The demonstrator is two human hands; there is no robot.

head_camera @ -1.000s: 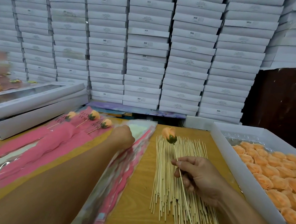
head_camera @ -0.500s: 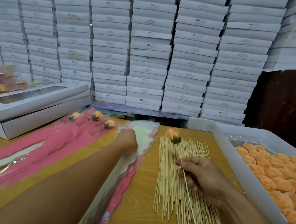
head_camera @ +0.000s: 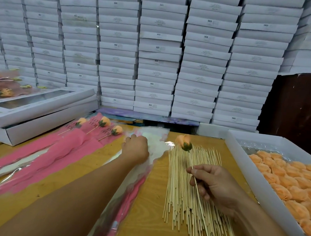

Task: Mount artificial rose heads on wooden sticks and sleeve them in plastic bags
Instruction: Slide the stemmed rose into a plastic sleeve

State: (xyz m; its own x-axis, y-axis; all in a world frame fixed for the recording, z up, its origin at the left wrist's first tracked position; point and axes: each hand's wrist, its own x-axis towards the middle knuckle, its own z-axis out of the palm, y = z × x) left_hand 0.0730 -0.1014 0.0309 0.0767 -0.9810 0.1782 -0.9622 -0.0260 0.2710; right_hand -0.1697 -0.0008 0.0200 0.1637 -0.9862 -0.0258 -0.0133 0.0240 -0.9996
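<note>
1. Right hand (head_camera: 217, 188) pinches a wooden stick (head_camera: 195, 181) topped by an orange rose head (head_camera: 184, 142), above the stick pile (head_camera: 188, 191)
2. Left hand (head_camera: 136, 146), fingers curled, grips the plastic bags (head_camera: 129, 194) left of that pile

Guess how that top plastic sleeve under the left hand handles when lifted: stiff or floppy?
Probably floppy: the plastic sleeve looks thin, glossy and wrinkled. Likely light and slippery, so it may slide off the stack as the left hand pulls. Its mouth probably won't stay open unaided.

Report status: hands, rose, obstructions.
Right hand pinches stick with mounted rose. Left hand on plastic bag stack. Nothing between.
</note>
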